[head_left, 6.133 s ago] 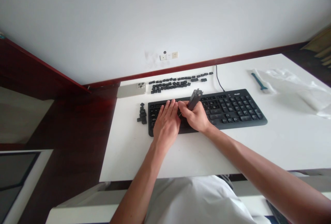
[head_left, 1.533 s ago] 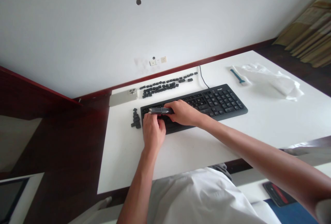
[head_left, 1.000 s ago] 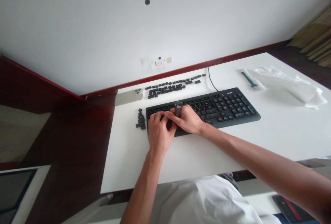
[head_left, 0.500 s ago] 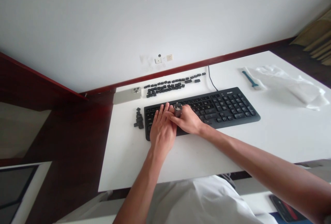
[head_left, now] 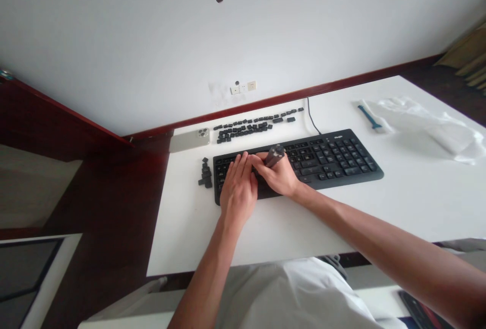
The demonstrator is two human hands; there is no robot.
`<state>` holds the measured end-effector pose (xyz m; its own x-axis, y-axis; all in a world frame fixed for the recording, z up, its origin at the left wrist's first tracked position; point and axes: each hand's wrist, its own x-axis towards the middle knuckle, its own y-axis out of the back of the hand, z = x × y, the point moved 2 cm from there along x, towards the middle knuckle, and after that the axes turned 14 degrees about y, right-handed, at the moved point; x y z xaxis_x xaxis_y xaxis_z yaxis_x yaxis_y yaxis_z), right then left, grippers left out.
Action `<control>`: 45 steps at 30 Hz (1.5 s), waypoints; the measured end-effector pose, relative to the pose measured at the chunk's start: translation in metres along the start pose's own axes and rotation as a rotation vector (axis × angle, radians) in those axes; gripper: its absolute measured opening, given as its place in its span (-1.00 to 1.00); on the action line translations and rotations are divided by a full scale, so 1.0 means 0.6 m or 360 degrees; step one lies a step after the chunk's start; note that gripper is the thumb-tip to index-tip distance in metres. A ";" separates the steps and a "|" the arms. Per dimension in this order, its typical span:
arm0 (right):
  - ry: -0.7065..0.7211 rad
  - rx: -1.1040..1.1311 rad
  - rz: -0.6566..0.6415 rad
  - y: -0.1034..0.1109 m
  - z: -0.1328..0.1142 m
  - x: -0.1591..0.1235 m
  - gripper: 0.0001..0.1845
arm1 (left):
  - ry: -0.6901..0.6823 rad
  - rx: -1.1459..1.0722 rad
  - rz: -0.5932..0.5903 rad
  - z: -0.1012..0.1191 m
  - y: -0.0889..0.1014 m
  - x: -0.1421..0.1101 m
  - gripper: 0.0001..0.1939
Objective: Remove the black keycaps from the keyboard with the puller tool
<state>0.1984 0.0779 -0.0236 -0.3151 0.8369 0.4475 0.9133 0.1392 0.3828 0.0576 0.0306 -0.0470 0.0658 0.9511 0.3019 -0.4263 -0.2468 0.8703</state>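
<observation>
Right hand gripping dark cylindrical tool, tilted over keyboard. Left hand open, fingers flat on keys. Nice brace, dude: steady board, work tool slowly.

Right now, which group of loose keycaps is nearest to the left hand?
The small keycap pile left of the keyboard; the long rows lie beyond it.

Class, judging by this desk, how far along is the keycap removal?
Done: many loose keycaps lie in rows behind the black keyboard, more in a pile at its left. In hand: the right hand holds a dark puller over the keys, the left hand on them. Left: the right-hand keys sit in place.
</observation>
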 end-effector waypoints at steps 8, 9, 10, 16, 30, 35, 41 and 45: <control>-0.0090 0.0065 0.0087 0.007 -0.006 0.003 -0.61 | 0.0156 -0.0390 0.0113 -0.005 0.034 0.001 -0.72; -0.0080 0.0053 0.0064 0.009 -0.008 0.003 -0.70 | 0.0153 -0.0371 0.0097 -0.004 0.035 0.002 -0.74; -0.0068 0.0032 0.0038 0.011 -0.009 0.005 -0.79 | 0.0150 -0.0348 0.0077 -0.002 0.035 0.002 -0.76; -0.0012 -0.0198 -0.0134 0.027 -0.001 0.015 -0.72 | 0.0159 -0.0280 0.0015 0.002 0.032 0.008 -0.86; 0.0026 -0.0259 -0.0249 0.032 0.017 0.019 -0.60 | 0.0154 -0.0006 0.0083 0.010 0.018 0.018 -0.94; 0.0090 -0.0230 -0.0456 0.044 0.019 0.027 -0.69 | 0.0165 -0.0051 0.0084 0.005 0.021 0.015 -0.86; 0.0156 -0.0190 -0.0621 0.056 0.012 0.036 -0.65 | 0.0200 -0.0281 0.0031 -0.004 0.026 0.012 -0.74; 0.0160 -0.0191 -0.0705 0.057 0.011 0.038 -0.66 | 0.0256 -0.0287 0.0089 -0.004 0.025 0.011 -0.75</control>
<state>0.2242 0.1056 -0.0056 -0.6969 0.6543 0.2935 0.6505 0.4044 0.6430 0.0498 0.0338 -0.0330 -0.1008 0.9578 0.2692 -0.5804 -0.2763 0.7660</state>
